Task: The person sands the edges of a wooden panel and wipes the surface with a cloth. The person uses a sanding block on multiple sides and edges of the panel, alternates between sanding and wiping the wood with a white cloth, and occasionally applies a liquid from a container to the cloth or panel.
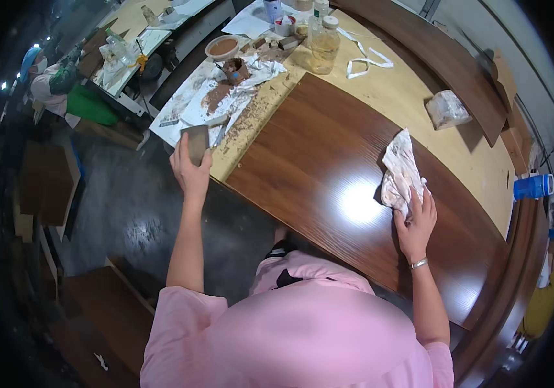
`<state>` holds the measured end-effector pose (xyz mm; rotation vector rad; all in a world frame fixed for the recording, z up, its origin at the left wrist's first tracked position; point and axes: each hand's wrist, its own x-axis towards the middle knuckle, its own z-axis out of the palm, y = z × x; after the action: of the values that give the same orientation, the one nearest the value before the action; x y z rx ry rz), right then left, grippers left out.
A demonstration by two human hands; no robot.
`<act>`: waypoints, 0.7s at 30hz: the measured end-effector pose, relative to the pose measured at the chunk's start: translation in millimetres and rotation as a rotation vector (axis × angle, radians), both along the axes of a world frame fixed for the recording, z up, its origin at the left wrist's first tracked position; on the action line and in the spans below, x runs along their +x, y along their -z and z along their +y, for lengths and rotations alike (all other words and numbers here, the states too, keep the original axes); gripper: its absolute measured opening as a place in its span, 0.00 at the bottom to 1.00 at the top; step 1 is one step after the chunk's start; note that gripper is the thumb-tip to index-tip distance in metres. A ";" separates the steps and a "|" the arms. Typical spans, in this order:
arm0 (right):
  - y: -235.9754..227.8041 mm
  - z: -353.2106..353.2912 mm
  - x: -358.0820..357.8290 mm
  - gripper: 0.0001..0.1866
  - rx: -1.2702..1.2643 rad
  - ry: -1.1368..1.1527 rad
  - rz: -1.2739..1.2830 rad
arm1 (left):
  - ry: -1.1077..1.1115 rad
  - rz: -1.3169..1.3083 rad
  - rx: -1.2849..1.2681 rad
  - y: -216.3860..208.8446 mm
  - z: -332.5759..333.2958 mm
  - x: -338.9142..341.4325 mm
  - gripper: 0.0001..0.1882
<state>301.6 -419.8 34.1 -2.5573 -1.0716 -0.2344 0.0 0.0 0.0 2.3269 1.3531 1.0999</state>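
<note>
A glossy dark-brown wood panel [303, 155] lies across the workbench in front of me. My left hand [191, 169], at the bench's front left corner, grips a flat grey-brown block [197, 143] that looks like a sanding block. Thumb and fingers hold it by its sides, off the panel's left end. On the right part of the panel, my right hand [417, 226] has its fingers closed on the lower end of a crumpled, stained white rag [401, 169]. Beside the block, a thin scraper-like tool [221, 134] rests at the edge of the white paper.
Brown-smeared paper [193, 103], a tub of brown paste [222, 47] and a jar of yellowish liquid [324, 48] stand at the back left. A wrapped white bundle [447, 110] sits far right, near a long brown board [445, 58]. Another person [63, 97] is at the far left.
</note>
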 end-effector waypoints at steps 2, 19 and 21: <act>1.2 -10.3 5.7 0.37 -0.022 0.008 0.003 | 0.076 -0.017 0.047 0.2 -3.3 32.9 0.37; 3.4 5.8 -5.0 0.32 -0.004 0.079 0.038 | 0.445 0.313 -0.056 21.6 129.7 42.0 0.16; 2.6 10.0 -4.9 0.32 0.015 0.077 0.054 | 0.412 0.220 -0.058 12.9 125.9 41.7 0.16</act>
<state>296.6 -409.8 31.6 -2.5795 -0.9492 -0.1915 41.7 125.9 -12.9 2.5815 0.8863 0.6887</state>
